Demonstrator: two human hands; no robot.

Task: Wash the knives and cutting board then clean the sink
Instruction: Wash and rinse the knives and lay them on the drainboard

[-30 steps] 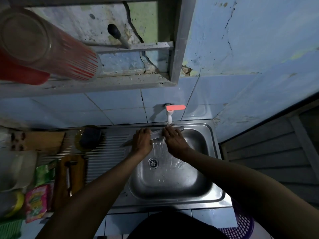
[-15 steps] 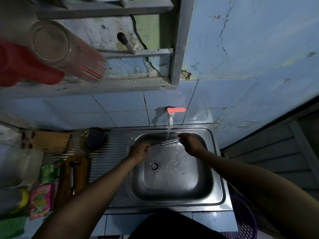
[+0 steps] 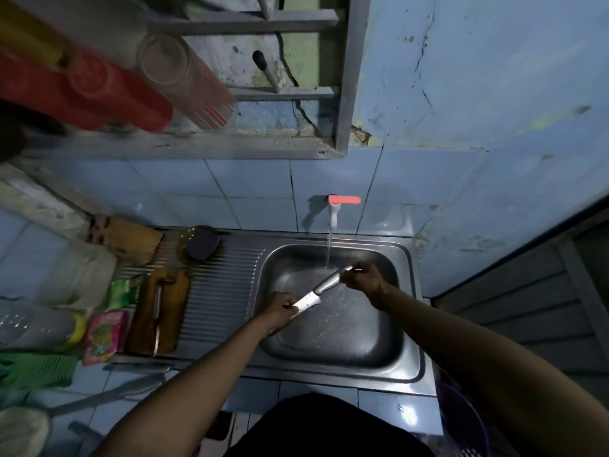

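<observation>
Your left hand (image 3: 280,308) pinches the blade end of a metal knife (image 3: 321,290) over the steel sink (image 3: 408,367); your right hand (image 3: 361,278) grips its handle end, holding it clear of the basin. To the left, the wooden cutting board (image 3: 145,318) lies on the ribbed drainboard (image 3: 217,291) with a second knife (image 3: 157,319) on it. Beyond, water runs from the red-handled tap (image 3: 337,206).

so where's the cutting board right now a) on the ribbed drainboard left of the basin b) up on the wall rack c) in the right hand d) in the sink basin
a: the cutting board lies flat on the ribbed drainboard, left of the basin, with a knife lying on it.
</observation>
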